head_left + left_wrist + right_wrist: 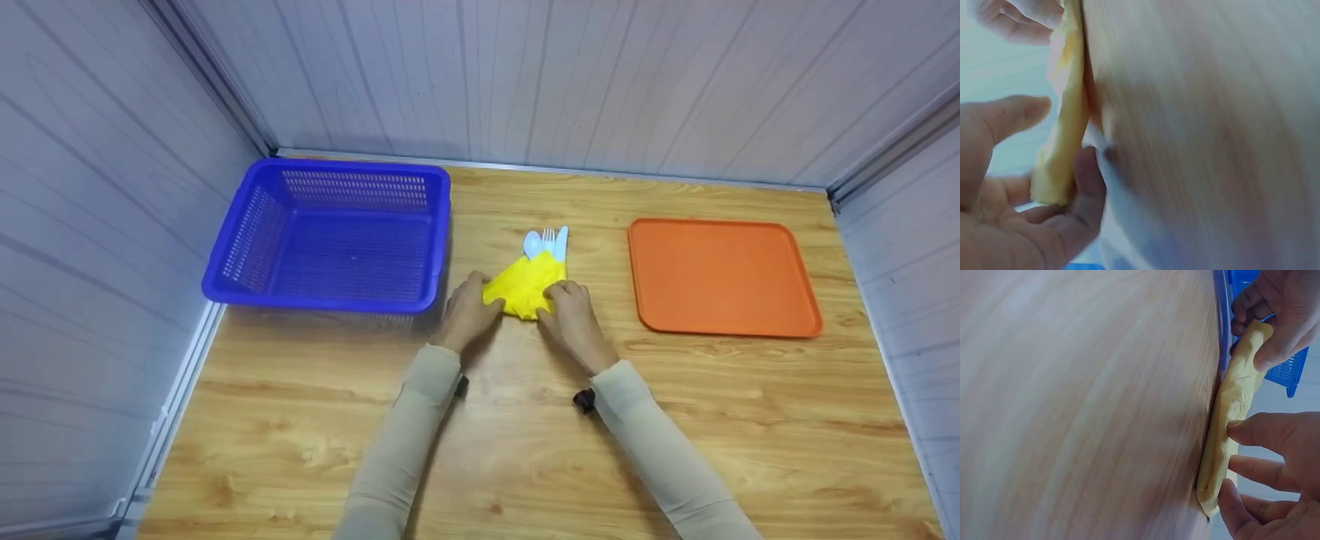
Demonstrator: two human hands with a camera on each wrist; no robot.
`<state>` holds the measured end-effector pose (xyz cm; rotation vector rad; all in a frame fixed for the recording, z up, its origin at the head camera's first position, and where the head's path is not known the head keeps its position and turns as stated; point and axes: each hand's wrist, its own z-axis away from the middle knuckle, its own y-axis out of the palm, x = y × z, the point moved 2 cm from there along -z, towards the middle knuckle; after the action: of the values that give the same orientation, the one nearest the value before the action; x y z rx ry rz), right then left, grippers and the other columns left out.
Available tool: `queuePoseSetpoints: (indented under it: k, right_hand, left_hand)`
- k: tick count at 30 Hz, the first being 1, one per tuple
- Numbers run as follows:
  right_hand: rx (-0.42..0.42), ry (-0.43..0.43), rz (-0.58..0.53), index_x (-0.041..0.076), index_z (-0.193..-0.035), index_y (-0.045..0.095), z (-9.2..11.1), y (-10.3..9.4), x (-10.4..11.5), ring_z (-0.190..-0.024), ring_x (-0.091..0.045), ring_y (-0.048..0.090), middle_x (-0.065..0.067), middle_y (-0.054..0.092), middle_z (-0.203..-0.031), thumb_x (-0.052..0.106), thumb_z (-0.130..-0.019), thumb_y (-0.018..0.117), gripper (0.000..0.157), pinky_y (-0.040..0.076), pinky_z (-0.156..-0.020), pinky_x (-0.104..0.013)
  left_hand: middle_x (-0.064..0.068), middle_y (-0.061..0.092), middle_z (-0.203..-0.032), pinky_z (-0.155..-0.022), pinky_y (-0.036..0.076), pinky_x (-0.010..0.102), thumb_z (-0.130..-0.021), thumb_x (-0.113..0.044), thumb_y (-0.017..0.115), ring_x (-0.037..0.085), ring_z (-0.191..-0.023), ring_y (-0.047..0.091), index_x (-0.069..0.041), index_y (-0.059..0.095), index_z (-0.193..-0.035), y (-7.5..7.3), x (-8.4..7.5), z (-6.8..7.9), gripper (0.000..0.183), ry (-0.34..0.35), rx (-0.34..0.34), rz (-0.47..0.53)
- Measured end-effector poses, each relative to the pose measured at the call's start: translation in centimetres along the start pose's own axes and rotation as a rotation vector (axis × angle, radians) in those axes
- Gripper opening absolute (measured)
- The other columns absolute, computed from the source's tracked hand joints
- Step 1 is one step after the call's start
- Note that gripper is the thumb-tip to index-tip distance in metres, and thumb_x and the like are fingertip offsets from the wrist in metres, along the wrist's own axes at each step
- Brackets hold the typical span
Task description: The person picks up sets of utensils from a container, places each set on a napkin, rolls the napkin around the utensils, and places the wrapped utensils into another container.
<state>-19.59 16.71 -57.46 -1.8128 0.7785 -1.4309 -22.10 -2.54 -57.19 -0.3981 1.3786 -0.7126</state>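
A folded yellow napkin (pixel 517 289) lies on the table, its lower edge rolled thick in the wrist views. From its upper end stick out the heads of a white plastic spoon (pixel 532 244), fork (pixel 549 238) and knife (pixel 562 244); their handles are hidden. My left hand (pixel 469 311) holds the napkin's left corner, thumb on the near side and fingers wrapped behind, as the left wrist view shows. With bent fingers, my right hand (pixel 574 319) pinches the right part near the lower edge; in the right wrist view its thumb (pixel 1258 430) presses the roll.
On the left stands a blue plastic basket (pixel 326 304) with slotted walls, close to my left hand. An orange tray (pixel 724 277) lies flat to the right. White panels (pixel 495 82) border the wooden table (pixel 517 450) at the back and sides.
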Motion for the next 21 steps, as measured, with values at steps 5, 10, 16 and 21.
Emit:
queuePoseSetpoints:
  k: [5,10,16,21]
  right_hand:
    - [0.009,-0.005,0.019,-0.005,-0.106,0.067,-0.1,0.0,0.0,-0.106,-0.041,0.054,-0.024,0.061,-0.116,0.009,-0.088,0.076,0.025,0.047,-0.093,-0.047]
    - [-0.018,-0.042,0.041,-0.006,-0.103,0.067,-0.2,-0.3,0.1,-0.101,-0.042,0.055,-0.025,0.062,-0.11,0.006,-0.086,0.078,0.025,0.048,-0.089,-0.048]
    - [-0.004,-0.054,0.049,-0.006,-0.103,0.066,-0.2,-0.2,0.2,-0.1,-0.042,0.055,-0.025,0.062,-0.109,0.009,-0.086,0.078,0.026,0.048,-0.089,-0.048]
    - [-0.008,-0.058,0.039,-0.006,-0.102,0.066,-0.2,-0.3,0.1,-0.099,-0.043,0.055,-0.024,0.062,-0.107,0.009,-0.086,0.079,0.025,0.047,-0.089,-0.049]
  left_hand:
    - [0.018,0.06,-0.132,-0.099,0.048,0.039,-0.089,-0.017,0.074,0.029,-0.119,0.059,-0.003,0.05,-0.138,0.7,-0.3,0.5,0.057,-0.095,-0.061,0.298]
    - [0.015,0.066,-0.121,-0.088,0.054,0.032,-0.085,-0.02,0.078,0.024,-0.107,0.063,0.002,0.058,-0.133,1.9,-0.5,1.0,0.057,-0.154,-0.048,0.516]
    - [0.005,0.072,-0.108,-0.092,0.052,0.034,-0.087,-0.016,0.075,0.018,-0.106,0.064,-0.003,0.072,-0.116,2.7,-0.5,1.4,0.032,-0.095,-0.08,0.394]
    - [0.001,0.074,-0.097,-0.084,0.055,0.035,-0.086,-0.01,0.072,0.013,-0.094,0.066,-0.006,0.077,-0.103,2.8,-1.1,1.6,0.019,-0.014,-0.128,0.326]
